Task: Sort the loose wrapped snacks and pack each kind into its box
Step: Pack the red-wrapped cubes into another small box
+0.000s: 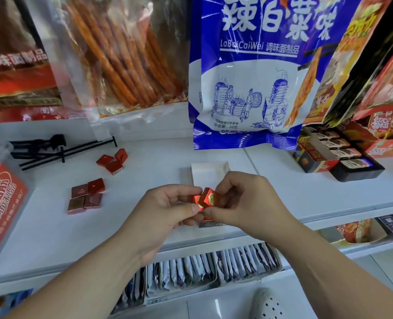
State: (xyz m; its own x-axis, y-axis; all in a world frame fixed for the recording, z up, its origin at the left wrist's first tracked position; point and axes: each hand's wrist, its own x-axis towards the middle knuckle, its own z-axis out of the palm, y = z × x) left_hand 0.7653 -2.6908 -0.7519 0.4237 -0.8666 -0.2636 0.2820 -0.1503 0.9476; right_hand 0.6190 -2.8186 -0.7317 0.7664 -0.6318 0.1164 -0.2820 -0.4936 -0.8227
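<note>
Fingers (194, 207) of my left hand (165, 208) and those of my right hand (243, 201) are both closed on a small cluster of red foil-wrapped snacks (208, 199), pinched from opposite sides with a gold seal facing up; I judge the two-handed pinch keeps the pieces squared together so they drop in as one block. The cluster hangs just above the near end of an open white box (210, 171) lying flat on the shelf (306, 192), so this box looks like the destination. Whether anything already sits in it under my hands I cannot tell. To the left, four darker red squares (86, 199) lie grouped, and three brighter red pieces (112, 161) farther back, kept apart, probably as separate kinds awaiting their turn. Hanging snack bags (248, 65) crowd the back.
</note>
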